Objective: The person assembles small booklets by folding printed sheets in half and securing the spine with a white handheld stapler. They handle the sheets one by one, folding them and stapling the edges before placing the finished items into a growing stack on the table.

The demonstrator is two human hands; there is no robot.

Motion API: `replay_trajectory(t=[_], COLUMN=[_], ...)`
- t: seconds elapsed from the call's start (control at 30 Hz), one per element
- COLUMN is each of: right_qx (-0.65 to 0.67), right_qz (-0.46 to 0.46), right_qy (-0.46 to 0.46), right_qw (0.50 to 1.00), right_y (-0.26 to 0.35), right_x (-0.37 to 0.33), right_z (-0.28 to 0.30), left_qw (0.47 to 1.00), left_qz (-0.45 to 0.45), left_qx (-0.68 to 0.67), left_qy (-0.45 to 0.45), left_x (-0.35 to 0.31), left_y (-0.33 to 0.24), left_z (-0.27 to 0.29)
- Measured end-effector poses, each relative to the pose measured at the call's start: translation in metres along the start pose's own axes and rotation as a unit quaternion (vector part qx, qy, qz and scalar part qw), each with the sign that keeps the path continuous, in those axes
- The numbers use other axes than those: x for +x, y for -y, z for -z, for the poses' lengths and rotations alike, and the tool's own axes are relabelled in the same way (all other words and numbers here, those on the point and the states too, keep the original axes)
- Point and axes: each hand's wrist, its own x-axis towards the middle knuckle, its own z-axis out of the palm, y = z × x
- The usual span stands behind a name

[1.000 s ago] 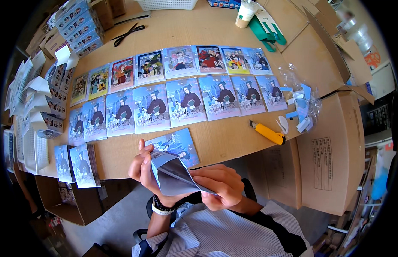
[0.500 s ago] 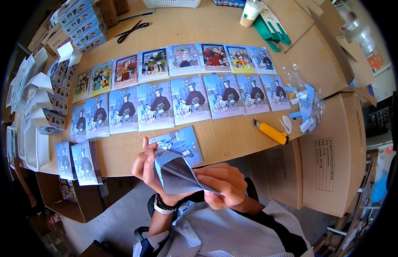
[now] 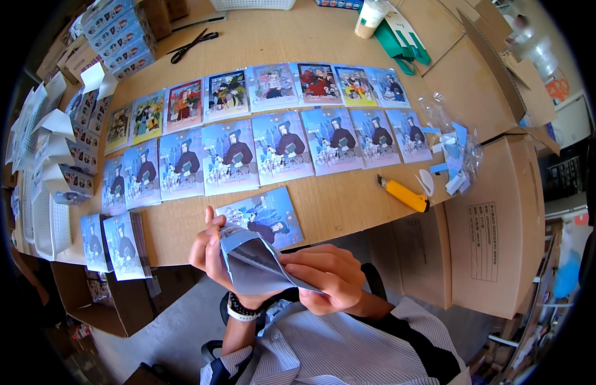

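Note:
Between my two hands is a blue packet, its mouth spread apart and its grey inside showing. My left hand grips its left side, thumb up at the top corner. With pinched fingers my right hand holds the right edge of the mouth. Whether anything lies inside the packet I cannot tell. Just beyond it, a blue illustrated packet lies sideways on the table, partly covered by the held one.
A row of blue packets lies under a row of colourful picture cards. Packet stacks stand at left front. A yellow utility knife, scissors, a drink cup and plastic scraps are also on the table.
The packet's mouth gapes a little wider, and both hands have shifted slightly left with it. The table things appear shifted slightly left in the view.

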Motion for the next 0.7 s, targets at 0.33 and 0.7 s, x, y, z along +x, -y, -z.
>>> replay_trajectory(t=[0.33, 0.7], right_qx=[-0.002, -0.005], right_qz=[0.003, 0.007], right_qy=[0.009, 0.025], right_qw=[1.0, 1.0], right_y=[0.001, 0.008], right_x=[-0.001, 0.008], right_z=[-0.003, 0.002], left_qw=[1.0, 0.996], left_qz=[-0.005, -0.029], left_qx=[0.007, -0.02], left_qy=[-0.014, -0.087], left_x=[0.001, 0.018], left_y=[-0.002, -0.008], left_z=[0.002, -0.009])
